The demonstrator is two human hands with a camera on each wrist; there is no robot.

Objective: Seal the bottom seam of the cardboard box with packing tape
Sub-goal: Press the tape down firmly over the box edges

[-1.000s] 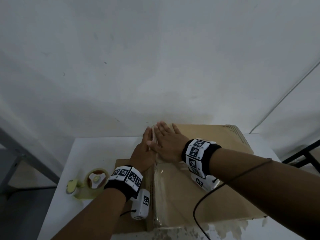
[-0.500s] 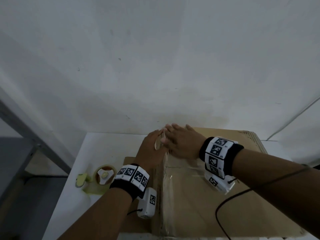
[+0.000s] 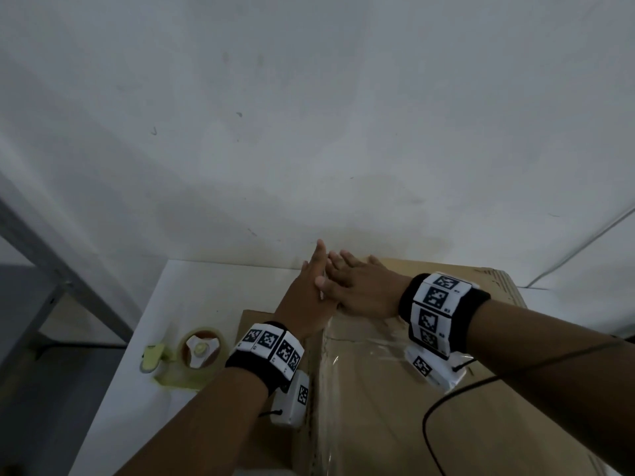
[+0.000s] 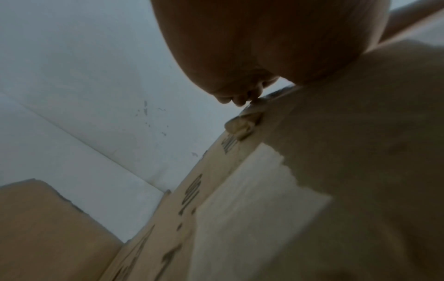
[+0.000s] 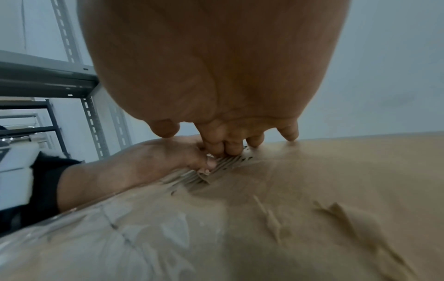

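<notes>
Landmark is the cardboard box (image 3: 395,400); it sits on the white table (image 3: 192,297), filling the near-right part of the head view.

Near end of the box: clear packing tape (image 3: 347,359) already runs along the top seam toward you (wrinkled and glossy; the right wrist view shows it too (image 5: 134,233)).

Left of the box, on the table: the tape dispenser (image 3: 197,353), lying apart from both hands, just beside the box's lower flap.

Far end of the box: both your hands meet at the far edge.
- Left hand (image 3: 309,304): fingers straight, pointing away, pressed against the box's left side at the far corner. The right wrist view shows its thumb (image 5: 204,165) over the exposed corrugated edge. Gripping nothing.
- Right hand (image 3: 364,290): laid flat on the box top, palm down, fingers extended and slightly spread; its fingertips (image 5: 230,148) touch the far edge right next to the left hand. Gripping nothing.

Beyond the box: the plain white wall (image 3: 309,115). Grey metal shelving (image 3: 51,269) stands left of the table.
</notes>
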